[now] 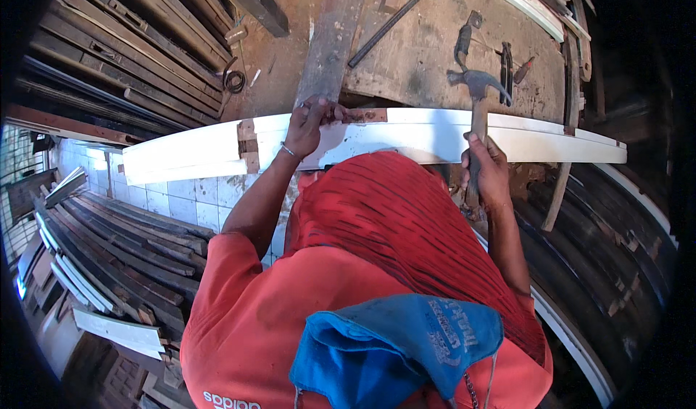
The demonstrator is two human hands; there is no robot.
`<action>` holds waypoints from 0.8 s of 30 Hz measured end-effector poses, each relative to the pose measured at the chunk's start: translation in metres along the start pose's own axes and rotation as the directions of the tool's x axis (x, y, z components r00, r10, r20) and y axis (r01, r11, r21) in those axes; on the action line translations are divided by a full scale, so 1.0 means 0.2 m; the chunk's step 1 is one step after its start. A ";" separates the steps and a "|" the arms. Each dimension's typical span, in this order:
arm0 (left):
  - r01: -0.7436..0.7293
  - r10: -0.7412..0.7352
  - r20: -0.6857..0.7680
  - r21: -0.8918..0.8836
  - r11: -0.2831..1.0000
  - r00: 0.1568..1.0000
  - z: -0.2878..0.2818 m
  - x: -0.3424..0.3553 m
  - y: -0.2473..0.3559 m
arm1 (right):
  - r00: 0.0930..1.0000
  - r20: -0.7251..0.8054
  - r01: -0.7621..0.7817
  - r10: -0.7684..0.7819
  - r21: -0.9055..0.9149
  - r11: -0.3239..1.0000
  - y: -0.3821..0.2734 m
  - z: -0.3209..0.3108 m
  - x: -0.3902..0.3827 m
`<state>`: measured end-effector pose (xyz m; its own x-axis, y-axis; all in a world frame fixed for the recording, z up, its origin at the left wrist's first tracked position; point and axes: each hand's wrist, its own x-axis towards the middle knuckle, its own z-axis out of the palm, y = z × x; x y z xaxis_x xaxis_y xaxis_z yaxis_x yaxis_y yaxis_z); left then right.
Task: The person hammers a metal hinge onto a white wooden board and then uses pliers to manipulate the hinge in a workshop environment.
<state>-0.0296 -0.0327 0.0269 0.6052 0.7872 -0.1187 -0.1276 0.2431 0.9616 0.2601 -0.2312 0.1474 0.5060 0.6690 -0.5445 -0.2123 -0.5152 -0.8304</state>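
A claw hammer (478, 115) with a wooden handle and dark metal head stands raised in my right hand (489, 168), its fingers wrapped round the lower handle. Across the work area in front of me runs a long white-painted wooden beam (428, 135). My left hand (310, 127) rests at its far edge with the fingers bent and pressed together. Beside those fingertips is a bare brown recess (368, 115) in the beam. Whatever the fingers pinch, if anything, is too small to make out. Another bare brown patch (248, 146) crosses the beam farther left.
A wooden board (413, 68) beyond the beam carries a dark metal bar (395, 25), a dark-handled tool (464, 38) and a screwdriver (523, 69). Stacked timber (123, 46) fills the far left. More planks (130, 242) lie at the near left, and dark boards (594, 242) at the right.
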 end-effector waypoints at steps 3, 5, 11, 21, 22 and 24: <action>-0.082 0.060 0.079 0.305 0.949 0.995 -0.02 0.01 -0.12 | 0.999 0.044 -0.014 0.011 0.050 0.999 -0.02 0.02 -0.02; -0.309 0.137 0.310 0.621 0.720 0.941 0.14 0.03 0.09 | 0.998 0.065 -0.024 0.019 0.069 0.997 0.01 0.02 0.00; -0.192 -0.009 0.291 0.654 0.732 0.957 0.21 0.19 0.12 | 0.990 0.143 -0.027 0.010 0.114 0.993 0.02 0.04 0.03; 0.023 0.064 -0.326 0.257 0.966 0.943 -0.07 0.01 0.28 | 0.991 0.126 -0.067 0.038 0.237 0.969 0.06 0.02 0.04; 0.013 0.052 -0.304 0.207 0.978 0.951 -0.06 0.00 0.25 | 0.990 0.131 -0.077 0.045 0.253 0.964 0.05 0.02 0.04; 0.002 0.026 -0.255 0.108 0.994 0.967 0.02 -0.05 0.15 | 0.991 0.122 -0.078 0.049 0.248 0.966 0.04 0.03 0.04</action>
<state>-0.0353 -0.0355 0.0581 0.3811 0.9119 -0.1526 -0.0407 0.1815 0.9825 0.2573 -0.2272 0.1367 0.3891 0.7033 -0.5949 -0.4520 -0.4170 -0.7886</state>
